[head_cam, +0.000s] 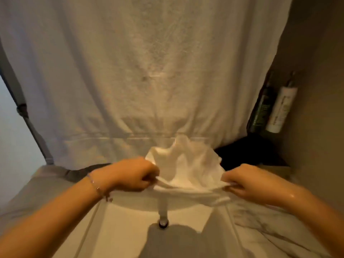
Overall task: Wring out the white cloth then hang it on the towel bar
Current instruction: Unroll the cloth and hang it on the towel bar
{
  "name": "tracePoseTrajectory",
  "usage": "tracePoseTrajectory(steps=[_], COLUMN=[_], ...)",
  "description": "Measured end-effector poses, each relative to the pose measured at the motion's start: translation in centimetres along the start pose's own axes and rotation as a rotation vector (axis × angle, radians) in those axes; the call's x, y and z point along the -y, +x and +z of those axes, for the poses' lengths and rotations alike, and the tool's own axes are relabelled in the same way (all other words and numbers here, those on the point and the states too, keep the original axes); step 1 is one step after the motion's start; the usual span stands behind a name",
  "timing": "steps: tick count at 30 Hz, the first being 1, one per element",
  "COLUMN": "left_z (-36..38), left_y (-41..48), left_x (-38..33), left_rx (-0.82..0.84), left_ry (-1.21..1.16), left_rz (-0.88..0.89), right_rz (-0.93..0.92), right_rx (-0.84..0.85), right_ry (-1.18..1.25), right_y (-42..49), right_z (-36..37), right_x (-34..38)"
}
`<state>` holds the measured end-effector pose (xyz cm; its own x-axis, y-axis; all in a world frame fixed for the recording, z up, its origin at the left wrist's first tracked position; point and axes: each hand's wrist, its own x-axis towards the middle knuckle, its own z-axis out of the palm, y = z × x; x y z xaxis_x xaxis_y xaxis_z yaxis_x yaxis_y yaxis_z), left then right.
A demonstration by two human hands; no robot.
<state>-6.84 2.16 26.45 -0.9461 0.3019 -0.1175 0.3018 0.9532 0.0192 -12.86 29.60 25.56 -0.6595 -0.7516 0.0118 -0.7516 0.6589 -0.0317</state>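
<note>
**Cloth stretched between both hands over the basin**

The small, crumpled white terry cloth is held between the two hands, above the white ceramic wash basin and just over the chrome tap spout. The left hand is curled into a fist, with the cloth's left corner pinched inside it. The right hand is likewise closed, its thumb and fingers pressed together on the right corner. Both hands touch the cloth; neither is nearer than the other.

Long axis of the cloth: left to right, running from fist to fist along the gripped lower edge. The loose upper part is bunched and points away from the person, towards the large pale hanging towel that fills the wall behind. The cloth is spread, not twisted into a rope.

Judgement: wringing appears finished or not in hand, since the grip suits spreading out. The coming move turns on lifting this left-right axis up and forward.

The towel bar itself cannot be made out; a faint horizontal line is noted across the hanging towel behind the cloth, but what it is cannot be told.

A white tube and a dark bottle stand at the right, well apart from the hands.
</note>
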Motion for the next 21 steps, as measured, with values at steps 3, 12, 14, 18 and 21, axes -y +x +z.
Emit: tracePoseTrajectory(steps=[3, 12, 14, 18, 21], left_z=[1.9, 0.2, 0.8, 1.5, 1.2], left_y=[0.5, 2.1, 3.3, 5.2, 6.2], left_x=[1.8, 0.0, -1.4, -7.1, -12.9], left_rx=[-0.174, -0.32, -0.252, -0.045, 0.109], left_ry=[-0.334, -0.755, -0.826, -1.024, -1.083], left_rz=[0.033, 0.351, 0.439, 0.669, 0.79], right_rz=[0.094, 0.321, 0.424, 0.614, 0.723], right_rx=[-0.254, -0.368, -0.395, -0.525, -0.598], right_ry=[0.45, 0.89, 0.904, 0.804, 0.753], right_y=[-2.1, -12.2, -15.9, -24.2, -30.7], right_z=[-0.2, -1.4, -1.3, -0.9, -1.1], right_x=[-2.3, 0.0, 1.3, 4.6, 7.6])
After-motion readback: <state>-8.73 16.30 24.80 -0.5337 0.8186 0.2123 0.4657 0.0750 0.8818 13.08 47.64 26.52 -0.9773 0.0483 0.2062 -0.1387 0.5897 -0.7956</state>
